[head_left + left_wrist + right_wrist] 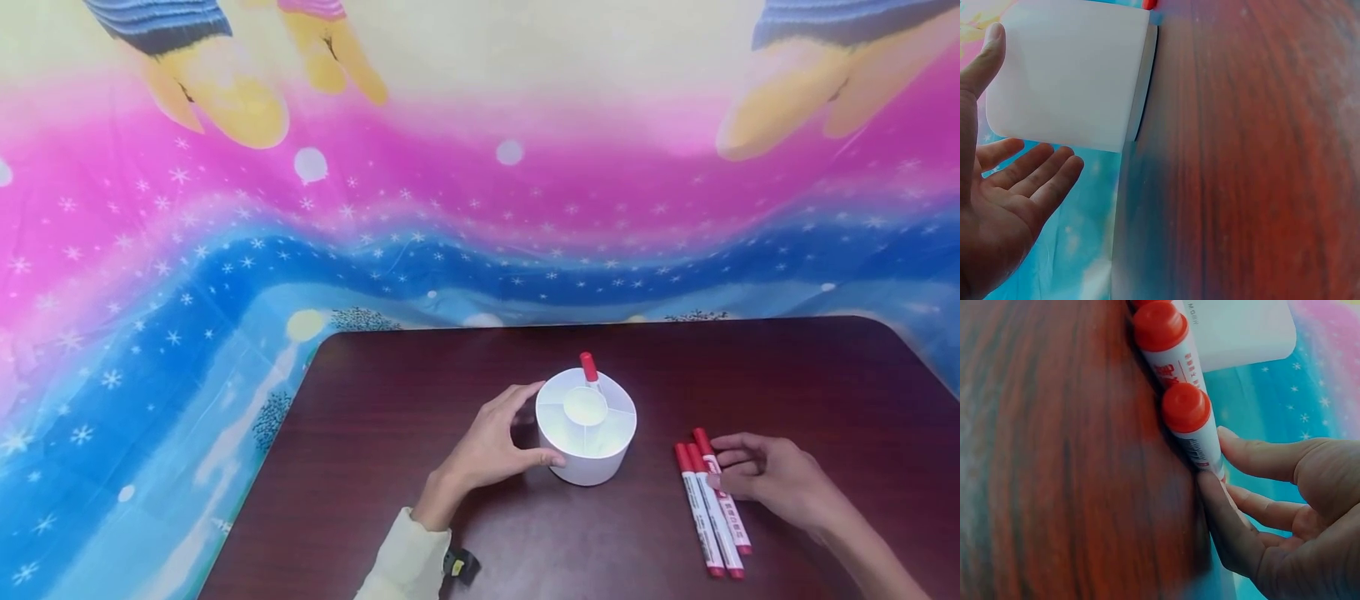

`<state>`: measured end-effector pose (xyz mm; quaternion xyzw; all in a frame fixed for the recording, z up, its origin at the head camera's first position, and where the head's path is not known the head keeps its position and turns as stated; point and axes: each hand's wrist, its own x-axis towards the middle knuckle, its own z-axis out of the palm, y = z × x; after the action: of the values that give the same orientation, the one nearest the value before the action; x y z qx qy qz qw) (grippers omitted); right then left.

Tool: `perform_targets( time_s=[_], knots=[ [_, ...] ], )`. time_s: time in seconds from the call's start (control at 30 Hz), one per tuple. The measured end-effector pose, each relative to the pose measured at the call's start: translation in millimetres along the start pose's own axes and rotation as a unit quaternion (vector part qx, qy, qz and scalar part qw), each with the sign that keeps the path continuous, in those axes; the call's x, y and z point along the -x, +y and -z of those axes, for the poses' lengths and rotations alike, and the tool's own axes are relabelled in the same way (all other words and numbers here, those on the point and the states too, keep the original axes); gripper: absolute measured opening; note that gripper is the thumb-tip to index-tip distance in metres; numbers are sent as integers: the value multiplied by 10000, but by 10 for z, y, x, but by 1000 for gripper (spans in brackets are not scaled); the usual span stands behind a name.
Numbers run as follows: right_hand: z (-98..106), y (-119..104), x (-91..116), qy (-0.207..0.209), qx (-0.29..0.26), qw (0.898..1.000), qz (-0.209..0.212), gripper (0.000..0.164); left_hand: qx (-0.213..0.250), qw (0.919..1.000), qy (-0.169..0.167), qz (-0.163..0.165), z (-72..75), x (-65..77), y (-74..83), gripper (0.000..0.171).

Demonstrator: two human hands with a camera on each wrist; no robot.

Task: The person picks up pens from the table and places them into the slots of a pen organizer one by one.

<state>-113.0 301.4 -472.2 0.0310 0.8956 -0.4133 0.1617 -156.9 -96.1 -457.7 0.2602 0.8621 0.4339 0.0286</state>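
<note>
A white round holder (588,471) with several compartments stands on the table, and a red-capped marker (588,367) leans upright in its back compartment. My left hand (487,437) is at the holder's left side, thumb at the front rim and fingers toward the back. In the left wrist view the fingers of the left hand (1016,194) are extended beside the white wall. Three white markers with red caps lie side by side to the right. My right hand (780,479) has its thumb and forefinger on either side of the rightmost marker (1194,437), near its cap.
The dark wood-grain table (420,375) has rounded far corners. A colourful printed cloth (450,167) hangs behind it and drops past its left edge. Near my left sleeve (408,554) is a small black device (462,567).
</note>
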Motion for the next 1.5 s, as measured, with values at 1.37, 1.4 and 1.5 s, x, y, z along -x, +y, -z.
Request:
perform_targets(
  time_s=[1.37, 1.4, 1.5],
  knots=[
    [168, -318, -38, 122, -1320, 9851, 1100, 61, -28, 9998, -40, 168, 45, 15, 27, 100],
    [164, -338, -46, 116, -1313, 9851, 1109, 60, -23, 9998, -41, 177, 46, 17, 30, 100],
    [157, -392, -59, 121, -1302, 9849, 1139, 59, 3, 9998, -37, 193, 48, 19, 29, 99]
  ],
)
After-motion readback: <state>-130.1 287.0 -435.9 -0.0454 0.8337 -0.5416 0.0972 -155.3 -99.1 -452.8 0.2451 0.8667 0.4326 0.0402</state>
